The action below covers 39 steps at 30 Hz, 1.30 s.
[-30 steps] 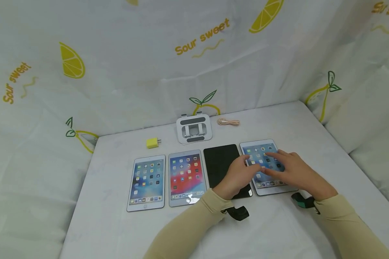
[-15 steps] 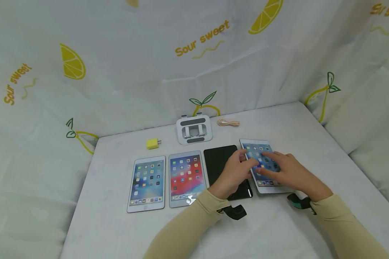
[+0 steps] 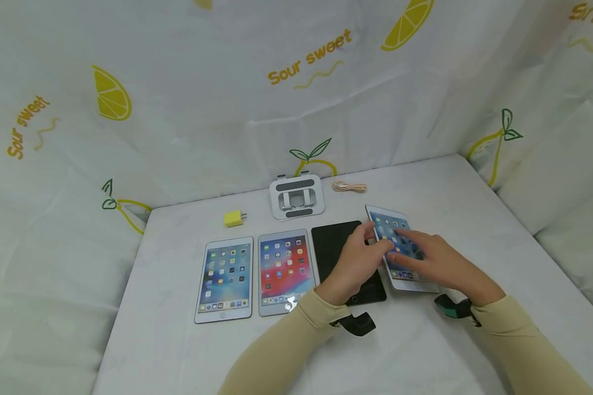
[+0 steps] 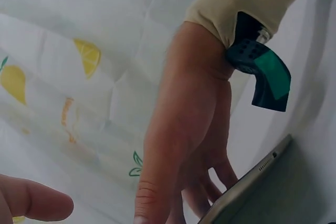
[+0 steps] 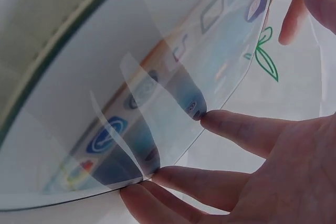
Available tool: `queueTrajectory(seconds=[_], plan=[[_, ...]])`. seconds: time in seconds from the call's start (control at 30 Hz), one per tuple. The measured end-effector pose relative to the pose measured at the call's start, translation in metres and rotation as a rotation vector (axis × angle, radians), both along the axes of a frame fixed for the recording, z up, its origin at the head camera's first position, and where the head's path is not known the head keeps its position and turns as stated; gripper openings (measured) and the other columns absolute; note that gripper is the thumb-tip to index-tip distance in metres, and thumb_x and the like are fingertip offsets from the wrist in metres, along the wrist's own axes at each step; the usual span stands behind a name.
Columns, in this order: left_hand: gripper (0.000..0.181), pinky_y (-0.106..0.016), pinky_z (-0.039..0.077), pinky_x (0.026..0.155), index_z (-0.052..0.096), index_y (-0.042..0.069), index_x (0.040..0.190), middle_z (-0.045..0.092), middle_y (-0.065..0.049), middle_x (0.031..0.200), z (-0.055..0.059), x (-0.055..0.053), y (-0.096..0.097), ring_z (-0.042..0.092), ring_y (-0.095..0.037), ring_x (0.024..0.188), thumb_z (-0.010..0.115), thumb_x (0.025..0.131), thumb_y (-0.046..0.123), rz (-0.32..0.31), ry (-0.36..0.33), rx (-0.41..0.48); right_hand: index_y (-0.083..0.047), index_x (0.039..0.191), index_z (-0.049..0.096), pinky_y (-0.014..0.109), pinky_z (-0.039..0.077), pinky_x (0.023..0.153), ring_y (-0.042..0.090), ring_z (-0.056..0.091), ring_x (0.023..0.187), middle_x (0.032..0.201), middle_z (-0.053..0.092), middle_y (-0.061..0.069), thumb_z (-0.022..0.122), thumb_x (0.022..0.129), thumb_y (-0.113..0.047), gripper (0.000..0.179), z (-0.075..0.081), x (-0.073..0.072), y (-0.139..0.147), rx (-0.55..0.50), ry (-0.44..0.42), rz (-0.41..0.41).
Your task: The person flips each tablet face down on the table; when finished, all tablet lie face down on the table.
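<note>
At the right end of a row, a white-framed tablet (image 3: pixel 390 219) with a lit blue home screen is tilted, its left edge raised. My left hand (image 3: pixel 353 260) grips that raised edge, with the thumb over the screen. My right hand (image 3: pixel 439 260) reaches over from the right; in the right wrist view its straight fingertips (image 5: pixel 220 121) touch the screen side near the edge, mirrored in the glass. The left wrist view shows the dark underside of the tablet (image 4: pixel 249 177) and a port in its short edge. My hands hide part of the screen.
Beside it lie a black-screened tablet (image 3: pixel 331 244), a red-and-blue-screened tablet (image 3: pixel 286 269) and a blue-screened tablet (image 3: pixel 224 280). Behind the row are a yellow charger plug (image 3: pixel 233 218), a white folding stand (image 3: pixel 297 197) and a coiled pinkish cable (image 3: pixel 349 187). White patterned cloth walls stand around the table.
The rightmost tablet lay flat one second ago; its left side has since risen and it leans to the right. Both hands have shifted slightly left, and my left fingers have closed on its edge.
</note>
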<state>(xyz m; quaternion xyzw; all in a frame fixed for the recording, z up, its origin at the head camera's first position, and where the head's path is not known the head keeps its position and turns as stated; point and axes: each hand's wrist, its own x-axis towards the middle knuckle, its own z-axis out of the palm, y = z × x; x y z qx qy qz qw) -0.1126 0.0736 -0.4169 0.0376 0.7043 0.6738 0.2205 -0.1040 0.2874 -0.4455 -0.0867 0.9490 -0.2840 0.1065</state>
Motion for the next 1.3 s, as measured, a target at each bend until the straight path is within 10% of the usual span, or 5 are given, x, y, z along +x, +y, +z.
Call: queueTrajectory(seconds=[0.6,1.3], plan=[[0.069,-0.03,0.061,0.102,0.044,0.009,0.164,0.047,-0.001,0.157,0.006,0.008,0.0,0.067,-0.001,0.122,0.066,0.101,0.026,0.019,0.102,0.084,-0.008,0.168,0.034,0.069,0.056,0.101,0.049,0.064,0.133,0.153,0.059,0.031,0.056,0.109,-0.056,0.079,0.007,0.003,-0.006,-0.118,-0.085,-0.008],[0.063,-0.022,0.058,0.097,0.049,0.024,0.161,0.057,0.01,0.158,0.008,0.01,-0.001,0.067,0.005,0.117,0.064,0.1,0.031,0.019,0.159,0.071,-0.01,0.169,0.032,0.073,0.048,0.111,0.053,0.049,0.149,0.169,0.041,0.029,0.048,0.115,-0.045,0.067,0.011,0.007,-0.011,-0.344,-0.141,0.003]])
